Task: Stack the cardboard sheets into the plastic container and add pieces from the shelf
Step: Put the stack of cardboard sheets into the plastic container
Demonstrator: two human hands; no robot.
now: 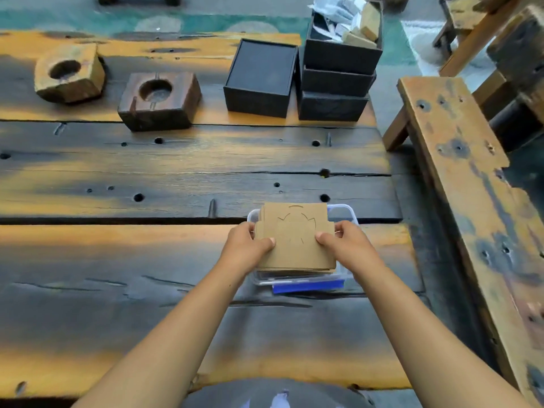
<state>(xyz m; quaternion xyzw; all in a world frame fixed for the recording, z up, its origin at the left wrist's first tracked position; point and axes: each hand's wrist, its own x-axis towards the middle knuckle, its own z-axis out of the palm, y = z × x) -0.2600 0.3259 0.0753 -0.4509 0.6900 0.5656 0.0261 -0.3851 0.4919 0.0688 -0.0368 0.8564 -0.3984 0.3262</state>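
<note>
Your left hand (250, 242) and right hand (343, 240) clamp the brown die-cut cardboard sheets (294, 240) between them, thumbs on top to square the stack, directly over the clear plastic container (344, 214) beneath on the dark wooden desk (147, 260).

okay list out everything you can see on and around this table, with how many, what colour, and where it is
cardboard sheets: one stack, brown, held over the plastic container
plastic container: one, clear with a blue piece at its near edge, near side of the table
wooden blocks with round hollows: two, one light at far left, one dark beside it
open black box: one, far side, right of the dark block
stacked black boxes: three, far right, the top one filled with pale pieces
table: one, dark and orange planks
bench: one, worn wood, right of the table
left hand: gripping the stack's left edge
right hand: gripping the stack's right edge
</note>
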